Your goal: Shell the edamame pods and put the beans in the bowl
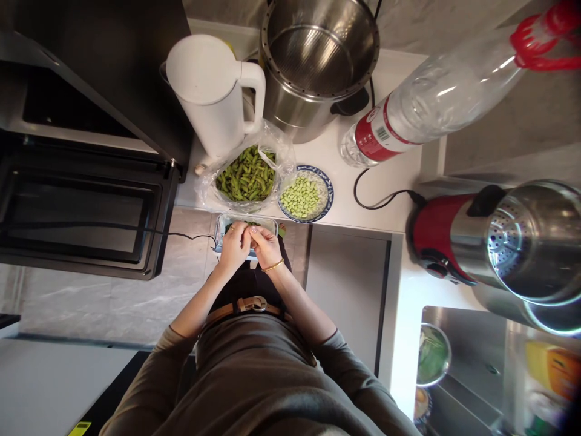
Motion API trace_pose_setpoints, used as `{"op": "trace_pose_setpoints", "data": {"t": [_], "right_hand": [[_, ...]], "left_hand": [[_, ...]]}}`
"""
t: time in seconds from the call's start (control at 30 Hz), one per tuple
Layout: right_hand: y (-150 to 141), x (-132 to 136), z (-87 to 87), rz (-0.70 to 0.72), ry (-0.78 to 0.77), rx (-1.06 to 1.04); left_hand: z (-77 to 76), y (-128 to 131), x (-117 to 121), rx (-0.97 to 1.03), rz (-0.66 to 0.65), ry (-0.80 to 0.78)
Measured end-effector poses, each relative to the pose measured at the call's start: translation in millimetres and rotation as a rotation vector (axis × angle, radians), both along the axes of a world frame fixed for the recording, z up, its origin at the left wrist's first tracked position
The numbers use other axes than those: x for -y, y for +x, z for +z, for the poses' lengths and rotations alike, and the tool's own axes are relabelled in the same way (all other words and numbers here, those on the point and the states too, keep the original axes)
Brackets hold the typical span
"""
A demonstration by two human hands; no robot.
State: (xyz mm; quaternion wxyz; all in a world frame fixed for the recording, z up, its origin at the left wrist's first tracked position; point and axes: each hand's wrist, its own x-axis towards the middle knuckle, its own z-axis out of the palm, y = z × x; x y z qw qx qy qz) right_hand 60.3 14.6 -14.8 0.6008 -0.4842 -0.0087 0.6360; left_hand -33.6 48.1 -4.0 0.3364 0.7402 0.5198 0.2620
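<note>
My left hand (234, 248) and my right hand (267, 247) meet fingertip to fingertip, both pinched closed. What sits between the fingers is too small and hidden to make out. Below them is a small bin (273, 224) with a liner and some green bits inside. Just beyond, on the counter, an open clear plastic bag (209, 184) holds many green edamame pods (247, 175). Beside it, shelled green beans (300, 197) lie on a blue-rimmed plate (330, 195) near the counter's front edge. A gold bangle circles my right wrist.
Behind the bag stand a white pitcher (206, 91) and a steel pot (299, 115). A large plastic bottle (390, 130) and a red-and-steel appliance (447, 233) are to the right, above a sink (476, 327). An open oven door (86, 212) juts out at left; a black cable (181, 234) crosses there.
</note>
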Motion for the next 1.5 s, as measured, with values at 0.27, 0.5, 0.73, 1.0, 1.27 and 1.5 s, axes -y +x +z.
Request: {"op": "trace_pose_setpoints", "data": {"t": [0.27,0.5,0.73,1.0,1.27,1.5], "right_hand": [[-2.3,0.9,4.2,0.077,0.037,-0.024],[8.4,5.3,-11.8,0.03,-0.008,0.003],[13.6,11.2,-31.2,0.116,-0.132,0.023],[25.5,13.8,-34.1,0.294,-0.1,0.077],[32.2,10.7,-37.5,0.444,-0.028,0.124],[47.3,19.0,-36.6,0.609,-0.06,0.096]], "left_hand": [[-3.3,-1.4,0.7,0.029,0.156,-0.071],[-5.1,-24.3,-6.4,-0.163,0.046,0.016],[-20.6,-30.5,2.2,-0.286,-0.21,0.012],[-9.5,-27.8,-5.4,-0.396,-0.467,0.008],[-6.4,-35.2,-11.6,-0.409,-0.586,-0.028],[-10.1,-32.5,0.4,-0.331,-0.639,-0.063]]}}
